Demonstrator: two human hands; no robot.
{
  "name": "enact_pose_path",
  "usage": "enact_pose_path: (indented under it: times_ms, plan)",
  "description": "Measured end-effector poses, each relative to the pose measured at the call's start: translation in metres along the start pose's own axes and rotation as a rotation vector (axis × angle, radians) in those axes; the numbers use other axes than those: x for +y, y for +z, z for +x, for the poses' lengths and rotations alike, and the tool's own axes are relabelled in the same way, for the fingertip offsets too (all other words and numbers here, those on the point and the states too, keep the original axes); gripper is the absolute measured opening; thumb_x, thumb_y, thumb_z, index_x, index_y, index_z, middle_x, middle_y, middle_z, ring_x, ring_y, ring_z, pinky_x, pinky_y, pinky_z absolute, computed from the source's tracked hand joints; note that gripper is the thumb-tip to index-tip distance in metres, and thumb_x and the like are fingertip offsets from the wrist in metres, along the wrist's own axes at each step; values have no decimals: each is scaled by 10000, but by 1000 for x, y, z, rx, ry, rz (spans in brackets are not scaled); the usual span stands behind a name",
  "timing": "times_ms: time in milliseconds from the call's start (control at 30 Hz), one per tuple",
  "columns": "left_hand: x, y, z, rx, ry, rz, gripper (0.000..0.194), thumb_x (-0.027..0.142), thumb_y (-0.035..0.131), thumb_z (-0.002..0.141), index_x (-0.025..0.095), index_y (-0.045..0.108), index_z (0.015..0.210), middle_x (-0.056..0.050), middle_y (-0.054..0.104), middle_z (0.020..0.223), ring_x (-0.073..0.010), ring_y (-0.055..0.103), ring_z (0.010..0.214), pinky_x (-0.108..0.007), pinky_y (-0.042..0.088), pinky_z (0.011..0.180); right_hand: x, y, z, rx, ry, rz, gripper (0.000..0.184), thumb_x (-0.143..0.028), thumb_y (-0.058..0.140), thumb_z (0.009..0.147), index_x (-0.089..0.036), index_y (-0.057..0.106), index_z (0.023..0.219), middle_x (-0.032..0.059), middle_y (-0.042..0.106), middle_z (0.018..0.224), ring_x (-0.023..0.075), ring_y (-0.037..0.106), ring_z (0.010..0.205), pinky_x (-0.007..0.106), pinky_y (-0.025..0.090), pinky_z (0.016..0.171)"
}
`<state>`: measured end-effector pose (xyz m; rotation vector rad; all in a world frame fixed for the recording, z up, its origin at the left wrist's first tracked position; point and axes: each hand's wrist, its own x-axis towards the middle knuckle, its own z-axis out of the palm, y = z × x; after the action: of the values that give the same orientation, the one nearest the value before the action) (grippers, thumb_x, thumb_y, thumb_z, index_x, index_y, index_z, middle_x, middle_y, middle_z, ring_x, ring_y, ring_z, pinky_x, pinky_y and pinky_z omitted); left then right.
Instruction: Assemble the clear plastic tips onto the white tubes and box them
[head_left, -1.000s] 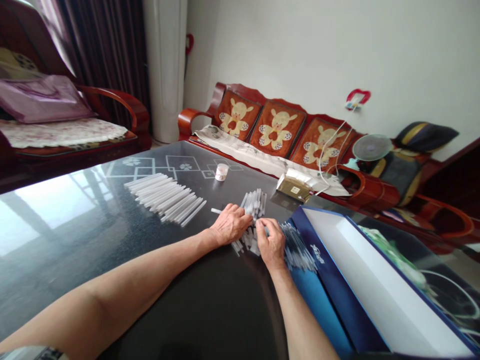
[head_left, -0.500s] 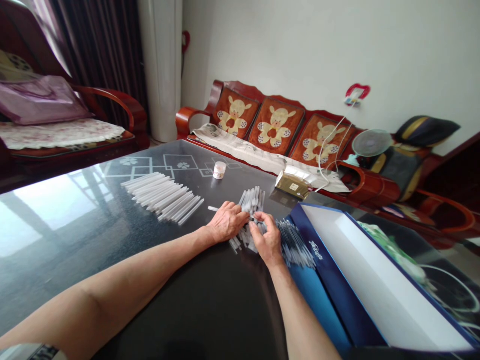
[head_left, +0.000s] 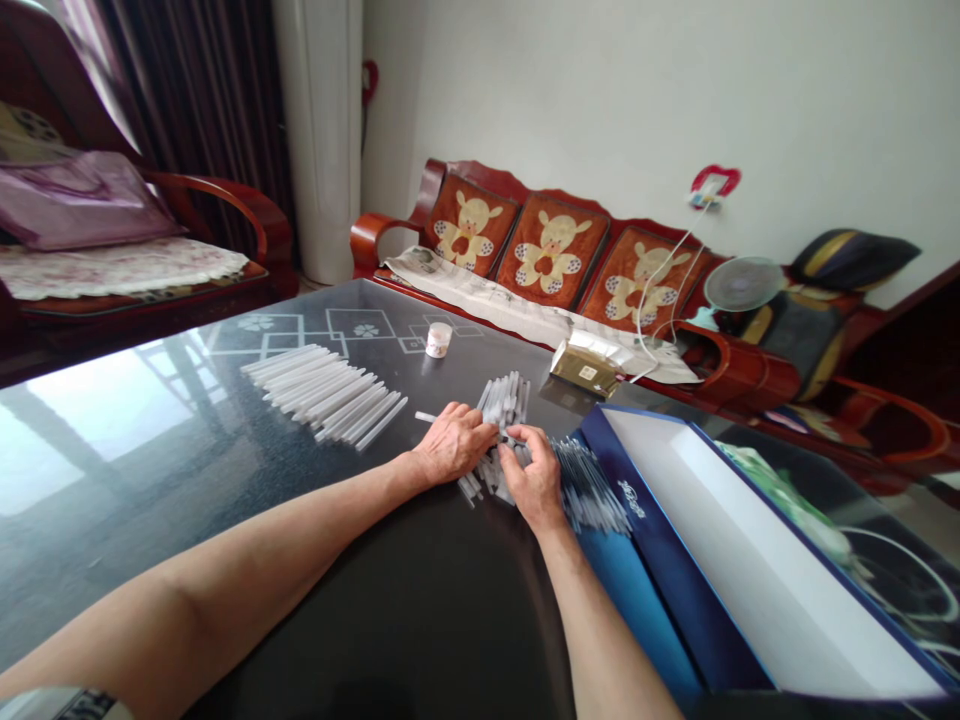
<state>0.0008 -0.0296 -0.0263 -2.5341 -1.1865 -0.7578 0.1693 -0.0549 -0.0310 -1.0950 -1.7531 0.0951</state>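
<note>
My left hand is closed, and the end of a slim whitish tube juts out on its far side. Thumb and fingers of my right hand pinch close beside it; what they hold is too small to make out. Beneath and behind both hands lies a loose pile of short translucent tubes, partly covered by my fingers. To the left, longer white pen-like sticks lie side by side in a row. Right of my right hand is a heap of thin, dark-tinted clear sticks.
A long blue box with a white inside stands at the right on the dark glossy table. Farther back are a small white roll and a gold tissue box. A green-and-white bag lies behind the blue box.
Hardly anything differs. Both hands stay together over the pile, with only a tiny shift of the right fingers.
</note>
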Motion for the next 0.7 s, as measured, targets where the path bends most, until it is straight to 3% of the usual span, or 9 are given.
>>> enact_pose_path:
  times_ms: [267, 467, 600, 700]
  plan:
    - [2, -2, 1, -5, 9, 8, 363, 354, 294, 976, 201, 623, 951, -39, 543, 758, -173, 458, 736, -339, 329, 747, 8, 2, 0, 2, -7, -89, 193, -287, 491, 870, -182, 633, 792, 73, 654, 831, 195, 609, 817, 343, 480, 790]
    - [1, -3, 0, -9, 3, 13, 369, 352, 288, 978, 200, 623, 947, -39, 542, 752, -173, 459, 731, -339, 330, 741, 4, 1, 0, -14, -21, -31, 116, -229, 516, 819, -185, 608, 875, 75, 629, 911, 203, 595, 915, 351, 478, 846]
    - [1, -2, 0, -9, 6, 12, 353, 352, 303, 975, 198, 619, 941, -38, 541, 754, -172, 458, 733, -336, 331, 743, 3, 0, 0, 0, -4, -41, 214, -248, 557, 785, -183, 591, 986, 88, 623, 984, 218, 588, 952, 375, 475, 866]
    - [1, -2, 0, -9, 15, 13, 358, 343, 293, 978, 198, 616, 922, -37, 539, 748, -171, 456, 732, -336, 329, 746, 7, 1, 0, 10, 2, -92, 167, -294, 515, 840, -183, 624, 902, 87, 644, 928, 216, 600, 905, 376, 474, 845]
